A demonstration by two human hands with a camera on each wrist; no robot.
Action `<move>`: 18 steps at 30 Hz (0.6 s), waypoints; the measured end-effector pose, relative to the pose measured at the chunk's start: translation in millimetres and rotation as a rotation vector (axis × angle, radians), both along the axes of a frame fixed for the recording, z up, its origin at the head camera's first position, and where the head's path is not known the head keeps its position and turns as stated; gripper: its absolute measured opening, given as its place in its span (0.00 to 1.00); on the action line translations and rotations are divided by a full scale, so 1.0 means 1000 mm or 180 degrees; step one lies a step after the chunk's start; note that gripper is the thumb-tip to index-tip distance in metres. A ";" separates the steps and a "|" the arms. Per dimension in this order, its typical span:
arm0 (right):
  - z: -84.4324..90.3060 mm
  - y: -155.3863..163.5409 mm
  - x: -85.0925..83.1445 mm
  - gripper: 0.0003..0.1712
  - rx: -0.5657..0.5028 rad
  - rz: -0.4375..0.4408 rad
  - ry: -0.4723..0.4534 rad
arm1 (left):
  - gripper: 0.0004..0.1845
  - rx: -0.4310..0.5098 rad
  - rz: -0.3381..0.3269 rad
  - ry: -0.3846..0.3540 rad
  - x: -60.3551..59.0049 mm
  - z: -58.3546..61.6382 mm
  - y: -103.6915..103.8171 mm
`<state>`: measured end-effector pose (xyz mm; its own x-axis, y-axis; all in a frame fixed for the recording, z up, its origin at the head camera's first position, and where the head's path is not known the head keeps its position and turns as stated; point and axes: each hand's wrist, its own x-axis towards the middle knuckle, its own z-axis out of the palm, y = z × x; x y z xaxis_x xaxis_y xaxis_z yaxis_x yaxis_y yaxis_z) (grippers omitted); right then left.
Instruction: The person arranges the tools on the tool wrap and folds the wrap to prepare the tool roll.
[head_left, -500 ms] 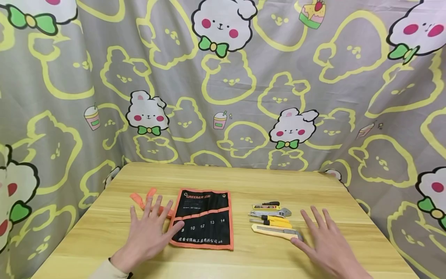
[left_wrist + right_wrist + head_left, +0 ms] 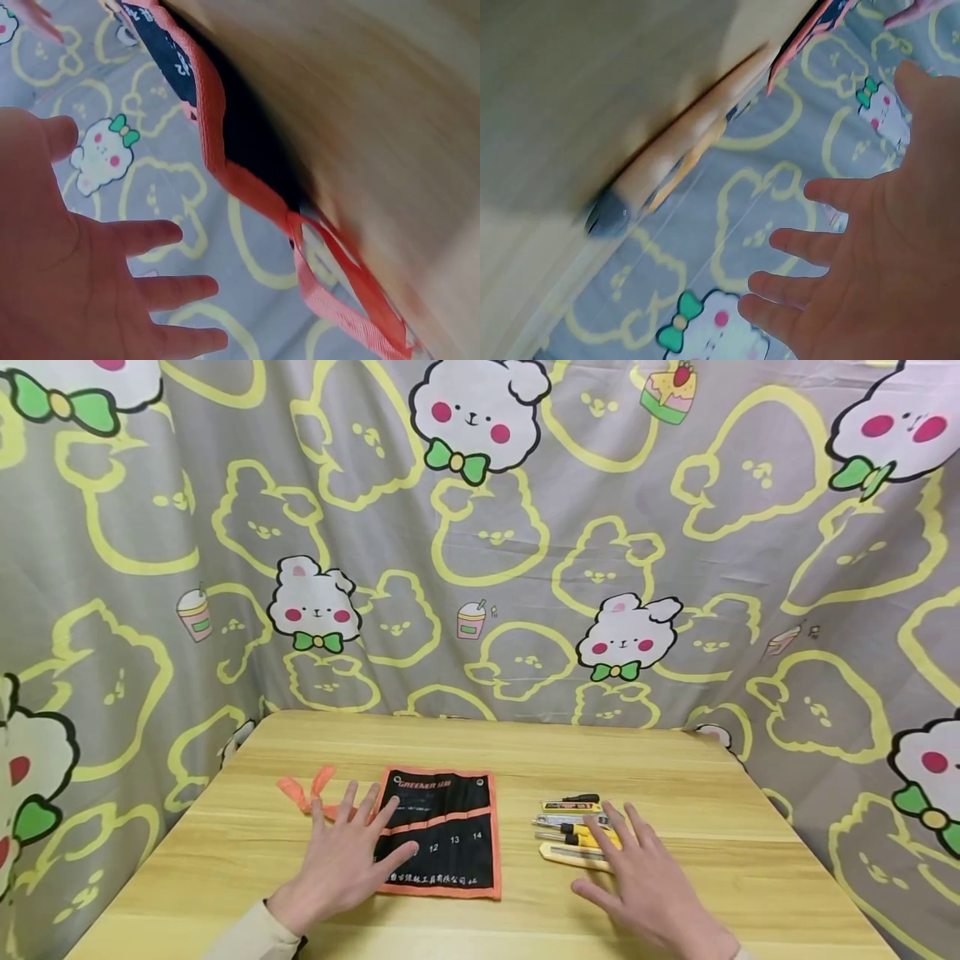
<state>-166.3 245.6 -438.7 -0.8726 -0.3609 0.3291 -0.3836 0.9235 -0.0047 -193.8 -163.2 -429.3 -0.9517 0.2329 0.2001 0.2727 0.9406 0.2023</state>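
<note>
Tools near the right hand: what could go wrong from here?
The cream cutter lies close beside a yellow-handled tool, so the right hand could drag both when picking one. Whether the cutter's blade is out isn't clear; a careless grip might cut. The orange strap lies loose near the left hand and might snag it.

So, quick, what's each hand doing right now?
Left hand: open, holding nothing, near the orange-trimmed tool pouch.
Right hand: open, holding nothing, near the pale-yellow utility knife.
</note>
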 end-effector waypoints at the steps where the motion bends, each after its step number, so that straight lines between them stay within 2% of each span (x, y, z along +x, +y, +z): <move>1: -0.001 -0.004 -0.001 0.49 0.0025 0.0046 0.0026 | 0.43 0.0011 -0.0014 -0.0033 -0.001 0.000 0.002; 8: -0.003 -0.034 -0.006 0.48 0.0214 0.0369 -0.0019 | 0.42 0.0014 -0.0123 -0.0206 -0.005 -0.005 0.011; 14: -0.007 -0.060 -0.011 0.46 0.0245 0.0645 -0.0415 | 0.41 -0.0087 -0.0143 -0.0297 -0.005 -0.010 0.016; 18: -0.011 -0.074 -0.013 0.45 0.0338 0.0796 -0.0557 | 0.41 -0.0098 -0.0158 -0.0320 -0.005 -0.012 0.019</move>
<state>-179.1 171.2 -449.3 -0.7926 -0.5955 0.1309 -0.6005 0.7996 0.0009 -198.8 -144.7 -441.2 -0.9538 0.2847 0.0963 0.2988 0.9326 0.2022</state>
